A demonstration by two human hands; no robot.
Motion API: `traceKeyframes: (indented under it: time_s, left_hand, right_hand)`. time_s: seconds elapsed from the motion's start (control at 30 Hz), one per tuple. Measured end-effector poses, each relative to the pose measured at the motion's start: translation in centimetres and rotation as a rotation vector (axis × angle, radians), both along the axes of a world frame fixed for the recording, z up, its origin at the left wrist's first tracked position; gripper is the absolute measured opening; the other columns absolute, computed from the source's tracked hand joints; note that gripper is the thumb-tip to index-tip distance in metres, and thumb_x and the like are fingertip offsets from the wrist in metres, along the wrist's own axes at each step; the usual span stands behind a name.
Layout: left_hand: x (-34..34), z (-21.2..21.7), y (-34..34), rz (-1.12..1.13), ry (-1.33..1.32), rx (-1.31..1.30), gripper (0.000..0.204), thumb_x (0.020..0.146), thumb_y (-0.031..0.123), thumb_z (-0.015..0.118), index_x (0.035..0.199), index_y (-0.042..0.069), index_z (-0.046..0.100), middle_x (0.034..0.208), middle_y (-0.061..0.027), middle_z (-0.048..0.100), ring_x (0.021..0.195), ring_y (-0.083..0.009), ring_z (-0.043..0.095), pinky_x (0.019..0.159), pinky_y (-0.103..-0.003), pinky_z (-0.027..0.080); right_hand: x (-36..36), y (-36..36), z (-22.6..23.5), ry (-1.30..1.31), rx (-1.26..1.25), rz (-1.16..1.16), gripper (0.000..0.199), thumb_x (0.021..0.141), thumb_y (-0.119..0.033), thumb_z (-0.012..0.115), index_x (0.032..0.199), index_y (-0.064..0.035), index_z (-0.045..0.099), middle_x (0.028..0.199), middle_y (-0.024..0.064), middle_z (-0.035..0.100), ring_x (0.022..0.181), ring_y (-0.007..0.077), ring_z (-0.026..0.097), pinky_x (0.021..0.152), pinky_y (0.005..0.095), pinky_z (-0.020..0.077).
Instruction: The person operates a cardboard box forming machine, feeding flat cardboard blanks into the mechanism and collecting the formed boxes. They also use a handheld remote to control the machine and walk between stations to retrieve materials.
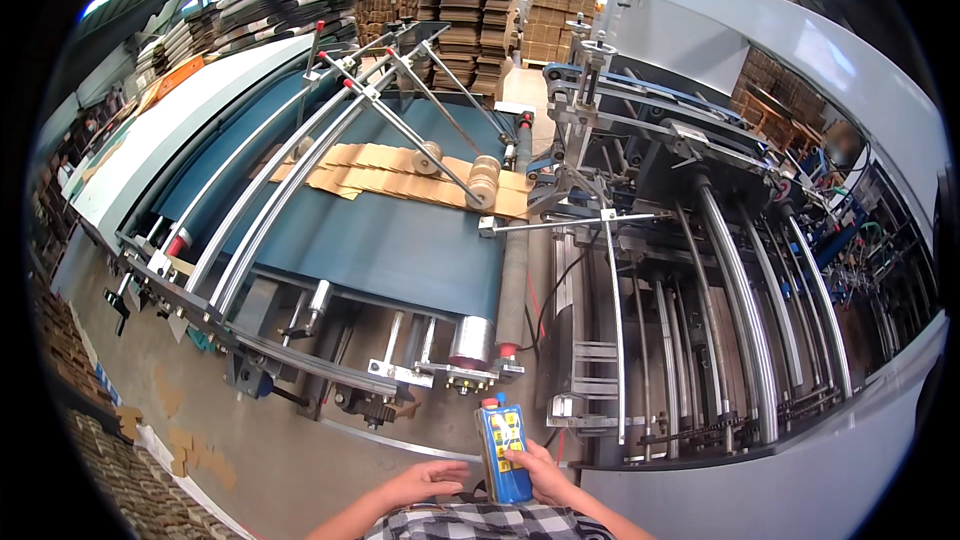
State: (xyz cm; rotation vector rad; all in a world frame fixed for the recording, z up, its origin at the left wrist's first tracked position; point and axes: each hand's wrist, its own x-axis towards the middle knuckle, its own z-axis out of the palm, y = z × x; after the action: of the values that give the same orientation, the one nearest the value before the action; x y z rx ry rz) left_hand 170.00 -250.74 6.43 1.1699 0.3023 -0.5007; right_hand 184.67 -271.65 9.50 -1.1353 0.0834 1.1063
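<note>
Below the near right corner of the conveyor belt [400, 245], as the head view showed it, a blue-and-yellow handset [505, 473] was held up just in front of the checked shirt [470, 522]. Its long axis ran away from the body toward the silver roller [472, 342] at that corner, with the top end, where a red and a blue stub stood out, leaning slightly left.

The right hand [546, 476] was the nearer, being on the handset itself: its grip was closed about the right side of the lower part, the thumb across the front face; how the fingers behind were set could not be told. The handset thus lay to the left of that palm and reached forward beyond it.

The left hand [428, 481] was to the left of the handset's lower half, near it but apart, its grip loose and holding nothing visible, fingertips pointing toward the handset.

Farther off, brown cardboard sheets [385, 181] overlapped in a row toward the belt's right edge, beneath wheels [483, 182].
</note>
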Motion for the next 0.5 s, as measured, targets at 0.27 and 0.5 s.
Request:
traceKeyframes:
  time_s: [0.27, 0.5]
  left_hand:
    - [2.8, 3.7, -3.5, -0.177, -0.282, -0.080, 0.082, 0.082, 0.003, 0.069, 0.144, 0.001, 0.015, 0.136, -0.0158, 0.042, 0.119, -0.0184, 0.048, 0.100, -0.032, 0.042]
    - [-1.7, 4.5, 0.2, -0.129, -0.312, -0.026, 0.083, 0.079, -0.001, 0.069, 0.144, 0.002, 0.017, 0.135, -0.0129, 0.044, 0.121, -0.0178, 0.047, 0.101, -0.031, 0.041]
  right_hand:
    - [-3.5, -0.1, 2.1, -0.288, 0.123, -0.281, 0.035, 0.086, -0.012, 0.061, 0.116, -0.0015, 0.046, 0.107, 0.0085, 0.059, 0.096, 0.0140, 0.057, 0.084, 0.0297, 0.0471]
    - [-8.7, 1.2, 3.5, -0.404, 0.292, -0.001, 0.073, 0.076, 0.007, 0.060, 0.138, -0.0015, 0.023, 0.136, 0.0134, 0.038, 0.129, 0.0232, 0.038, 0.107, 0.0378, 0.0306]
